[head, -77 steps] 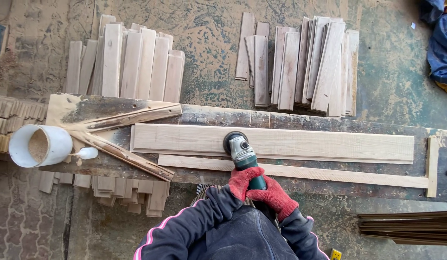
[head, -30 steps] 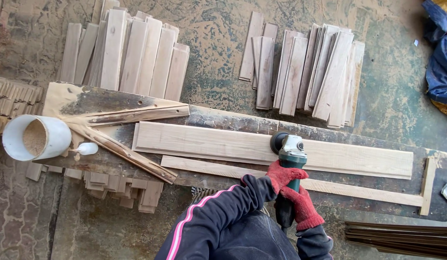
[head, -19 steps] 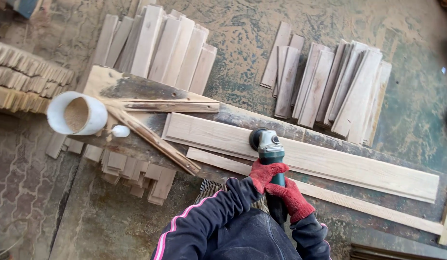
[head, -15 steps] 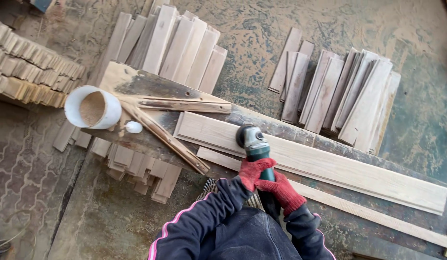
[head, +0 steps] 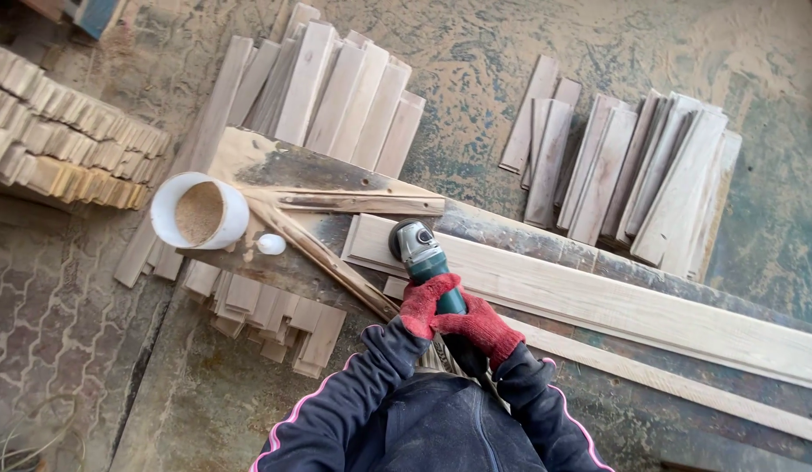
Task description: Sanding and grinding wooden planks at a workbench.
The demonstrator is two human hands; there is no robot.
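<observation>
Head view: grinder (head: pixel 416 245) near plank (head: pixel 598 301) end

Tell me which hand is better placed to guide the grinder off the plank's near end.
Probably the left hand: it grips the grinder nearer its head, beside the plank end. The right hand sits further back on the handle.

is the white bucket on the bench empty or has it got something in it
Not empty. The white bucket stands upright and open-topped at the bench's left end, and tan sawdust fills much of its inside.
</observation>
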